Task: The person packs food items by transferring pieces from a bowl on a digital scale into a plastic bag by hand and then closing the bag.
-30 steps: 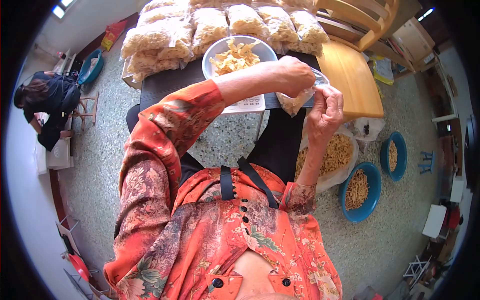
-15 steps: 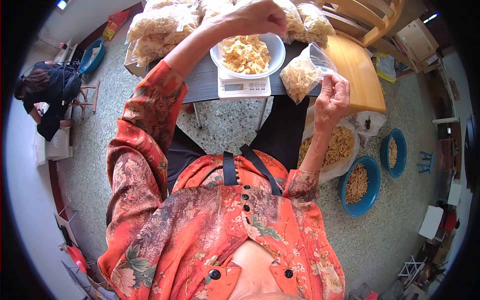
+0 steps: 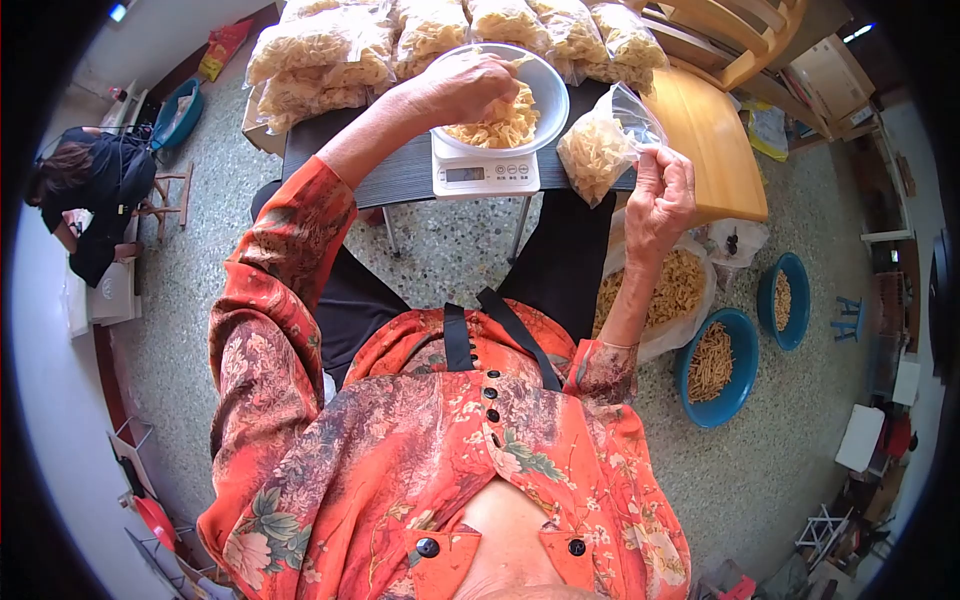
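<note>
My left hand (image 3: 474,88) is over the white bowl (image 3: 550,105), its fingers curled down among pale yellow dried slices (image 3: 505,128); a few slices show by the fingertips, which are partly hidden. Under the bowl is a white digital scale (image 3: 487,178) at the table's near edge. To the right, my right hand (image 3: 662,195) pinches the gathered top of a clear plastic bag (image 3: 598,150) partly filled with similar slices. That bag leans at the table's edge, beside the bowl.
Filled clear bags (image 3: 320,50) are stacked along the back of the dark table (image 3: 395,185). A wooden chair (image 3: 705,150) adjoins on the right. Below it are a large open sack of slices (image 3: 680,285) and blue basins (image 3: 738,385). Another person (image 3: 100,185) sits far left.
My left hand has come down and nearer from above the bowl's far side, into the bowl among the slices. My right hand keeps the bag in nearly the same place.
</note>
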`<move>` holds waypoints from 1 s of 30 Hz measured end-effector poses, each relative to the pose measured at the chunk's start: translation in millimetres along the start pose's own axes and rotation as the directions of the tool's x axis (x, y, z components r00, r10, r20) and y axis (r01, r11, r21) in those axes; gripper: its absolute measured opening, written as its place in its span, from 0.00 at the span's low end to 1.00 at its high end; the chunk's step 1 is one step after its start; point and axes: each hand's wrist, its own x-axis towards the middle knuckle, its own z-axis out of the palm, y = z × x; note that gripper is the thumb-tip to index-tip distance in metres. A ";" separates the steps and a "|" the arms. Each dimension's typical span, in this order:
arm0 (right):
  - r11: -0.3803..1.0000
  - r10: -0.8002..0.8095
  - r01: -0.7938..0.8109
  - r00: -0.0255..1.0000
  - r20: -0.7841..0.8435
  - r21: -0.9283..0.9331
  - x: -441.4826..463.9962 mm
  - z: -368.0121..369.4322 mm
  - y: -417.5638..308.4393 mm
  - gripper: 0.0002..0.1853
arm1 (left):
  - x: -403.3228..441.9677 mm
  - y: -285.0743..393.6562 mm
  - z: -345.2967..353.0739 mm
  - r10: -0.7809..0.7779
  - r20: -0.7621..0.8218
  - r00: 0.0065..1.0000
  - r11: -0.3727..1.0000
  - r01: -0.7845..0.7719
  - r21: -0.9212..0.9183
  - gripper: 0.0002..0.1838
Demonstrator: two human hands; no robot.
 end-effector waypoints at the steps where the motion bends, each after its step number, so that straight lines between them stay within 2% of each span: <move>1: 1.000 -0.003 0.003 1.000 -0.001 0.006 -0.8 0.3 0.9 0.02 | 0.3 0.2 -0.1 -0.019 -0.009 1.000 1.000 0.019 -0.012 0.14; 4: 1.000 0.016 -0.016 1.000 0.000 0.021 -2.0 -1.3 1.3 0.03 | -1.3 4.0 -7.0 -0.095 -0.045 0.994 0.995 0.093 -0.046 0.09; 7: 1.000 0.010 -0.010 1.000 0.000 0.010 -1.9 -1.3 2.8 0.03 | 0.3 -5.6 -17.7 -0.090 -0.064 0.994 0.991 0.083 -0.101 0.07; 8: 1.000 0.011 -0.011 1.000 -0.003 0.012 -2.1 -0.9 2.9 0.03 | 0.3 -9.9 -19.0 -0.055 -0.139 0.989 0.992 0.038 -0.120 0.07; 9: 1.000 0.009 -0.010 1.000 0.004 0.004 -2.6 -0.9 2.7 0.03 | -1.2 -10.3 -21.6 -0.053 -0.138 0.989 0.992 0.037 -0.118 0.07; 11: 1.000 0.008 -0.008 1.000 0.005 -0.001 -3.1 -1.2 1.4 0.03 | -3.0 -10.3 -26.4 -0.288 -0.078 0.954 0.882 0.233 -0.409 0.08; 12: 1.000 0.017 -0.017 1.000 0.011 0.004 -2.9 -1.5 -0.9 0.03 | -4.4 -1.2 -39.3 -0.370 -0.044 0.928 0.827 0.307 -0.471 0.10; 13: 1.000 0.026 -0.027 1.000 0.017 0.010 -2.5 -1.6 -3.4 0.02 | -3.6 -4.1 -39.2 -0.367 -0.046 0.929 0.830 0.304 -0.468 0.10; 15: 1.000 -0.018 0.019 1.000 0.012 -0.011 -1.4 -2.3 -9.8 0.02 | -3.6 -11.0 -39.0 -0.457 0.079 0.886 0.434 0.300 -0.849 0.11; 16: 0.997 -0.062 0.062 0.998 0.012 -0.035 -1.1 -2.3 -12.5 0.02 | -1.3 -12.1 -38.2 -0.418 0.057 0.907 0.386 0.234 -0.892 0.13; 17: 0.997 -0.060 0.060 0.998 0.007 -0.042 -1.1 -1.6 -14.5 0.02 | 2.8 -12.3 -35.9 -0.411 0.058 0.910 0.386 0.231 -0.893 0.13; 19: 0.994 -0.102 0.102 0.995 0.023 -0.034 -1.3 0.5 -18.1 0.02 | 15.3 4.8 -43.1 -0.323 0.016 0.946 0.177 0.077 -0.981 0.13; 21: 0.991 -0.128 0.130 0.991 0.030 -0.043 -2.3 2.1 -20.3 0.03 | 33.1 23.1 -42.4 -0.324 -0.008 0.946 0.192 0.058 -0.980 0.12; 23: 0.993 -0.118 0.119 0.992 0.049 -0.006 -4.5 4.8 -22.1 0.04 | 52.8 35.0 -36.3 -0.240 -0.061 0.969 0.252 0.001 -0.968 0.12; 25: 0.994 -0.112 0.112 0.993 0.048 -0.005 -4.9 5.4 -24.6 0.04 | 67.1 49.7 -29.1 -0.189 -0.108 0.976 0.215 -0.066 -0.974 0.10; 28: 0.996 -0.083 0.081 0.995 0.047 0.044 -4.8 5.0 -24.9 0.04 | 71.4 65.9 -30.2 -0.189 -0.051 0.981 0.166 -0.019 -0.986 0.11; 30: 0.998 -0.057 0.055 0.997 0.047 0.041 -5.5 3.6 -24.9 0.03 | 74.2 71.9 -31.2 -0.215 0.006 0.977 0.521 0.120 -0.845 0.12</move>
